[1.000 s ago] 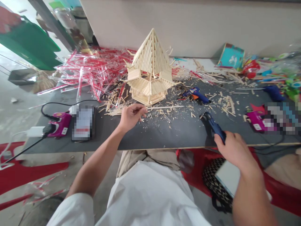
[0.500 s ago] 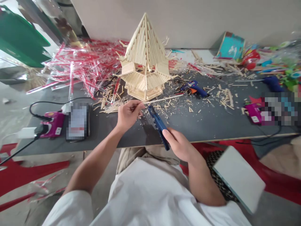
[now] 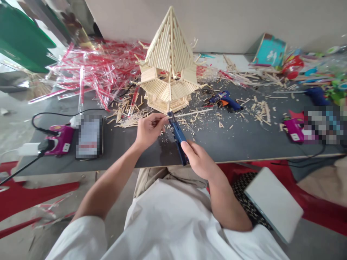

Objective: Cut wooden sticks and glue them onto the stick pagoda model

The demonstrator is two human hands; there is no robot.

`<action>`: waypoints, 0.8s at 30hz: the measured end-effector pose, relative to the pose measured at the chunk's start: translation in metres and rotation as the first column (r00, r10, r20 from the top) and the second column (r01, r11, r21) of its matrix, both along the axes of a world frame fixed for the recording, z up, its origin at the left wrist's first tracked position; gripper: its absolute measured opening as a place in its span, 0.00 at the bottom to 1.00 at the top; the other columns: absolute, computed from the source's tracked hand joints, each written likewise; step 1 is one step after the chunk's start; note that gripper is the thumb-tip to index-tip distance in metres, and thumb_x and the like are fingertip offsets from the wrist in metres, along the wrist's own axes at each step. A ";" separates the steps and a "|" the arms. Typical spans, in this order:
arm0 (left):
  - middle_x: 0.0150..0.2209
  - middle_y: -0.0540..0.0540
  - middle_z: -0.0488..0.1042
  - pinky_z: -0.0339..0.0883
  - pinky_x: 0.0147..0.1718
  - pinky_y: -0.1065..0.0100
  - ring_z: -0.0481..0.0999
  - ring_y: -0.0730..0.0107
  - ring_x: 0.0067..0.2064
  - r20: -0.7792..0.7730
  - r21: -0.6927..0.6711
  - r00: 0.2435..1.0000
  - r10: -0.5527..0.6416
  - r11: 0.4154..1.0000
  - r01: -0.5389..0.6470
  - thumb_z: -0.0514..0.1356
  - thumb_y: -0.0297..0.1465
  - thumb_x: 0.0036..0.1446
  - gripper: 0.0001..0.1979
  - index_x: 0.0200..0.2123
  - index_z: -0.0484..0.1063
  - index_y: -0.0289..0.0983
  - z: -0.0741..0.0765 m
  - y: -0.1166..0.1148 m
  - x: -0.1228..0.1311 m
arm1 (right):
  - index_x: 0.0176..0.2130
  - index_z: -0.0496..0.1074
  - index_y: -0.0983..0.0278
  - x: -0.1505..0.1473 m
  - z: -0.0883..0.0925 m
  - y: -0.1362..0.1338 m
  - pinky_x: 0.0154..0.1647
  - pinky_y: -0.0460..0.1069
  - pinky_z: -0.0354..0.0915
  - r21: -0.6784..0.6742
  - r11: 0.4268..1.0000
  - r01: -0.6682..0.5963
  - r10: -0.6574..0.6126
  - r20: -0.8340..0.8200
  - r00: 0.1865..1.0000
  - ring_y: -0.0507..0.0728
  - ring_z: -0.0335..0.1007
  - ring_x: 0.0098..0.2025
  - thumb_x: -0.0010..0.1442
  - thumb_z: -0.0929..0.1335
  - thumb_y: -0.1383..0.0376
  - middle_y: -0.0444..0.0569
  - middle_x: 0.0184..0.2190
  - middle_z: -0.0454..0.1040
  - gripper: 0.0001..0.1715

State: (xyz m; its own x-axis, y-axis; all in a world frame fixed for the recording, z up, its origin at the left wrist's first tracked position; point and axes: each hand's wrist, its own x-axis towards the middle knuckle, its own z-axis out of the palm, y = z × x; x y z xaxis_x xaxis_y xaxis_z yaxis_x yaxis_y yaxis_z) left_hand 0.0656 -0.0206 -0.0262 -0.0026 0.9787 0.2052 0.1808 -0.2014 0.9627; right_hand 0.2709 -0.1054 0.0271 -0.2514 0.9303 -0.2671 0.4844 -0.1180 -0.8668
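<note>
Between its thumb and fingers my left hand pinches one end of a thin wooden stick, which points out to the right. My right hand is wrapped round a blue hand tool that looks like a cutter or pliers. The tool's tip meets the stick close to my left fingertips; whether its jaws are closed on the stick is too small to tell. Just behind both hands stands a pagoda-like model built of pale sticks, with a pointed roof.
Red-and-clear plastic wrappers are heaped at the back left. A blue glue gun lies among stick offcuts. A phone and a purple power strip with cords sit at left. Another purple box is at right.
The blue tool has moved up and left, so its tip now reaches the stick beside my left fingers. My left hand still holds the stick in nearly the same spot.
</note>
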 end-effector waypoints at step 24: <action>0.24 0.51 0.77 0.70 0.23 0.72 0.75 0.73 0.22 -0.063 0.029 0.997 0.042 0.999 -0.041 0.65 0.38 0.64 0.09 0.39 0.80 0.38 -0.010 0.002 -0.003 | 0.51 0.67 0.66 -0.035 -0.011 0.004 0.46 0.59 0.69 0.178 0.974 -0.139 0.059 0.393 0.917 0.69 0.76 0.47 0.75 0.61 0.54 0.64 0.47 0.75 0.18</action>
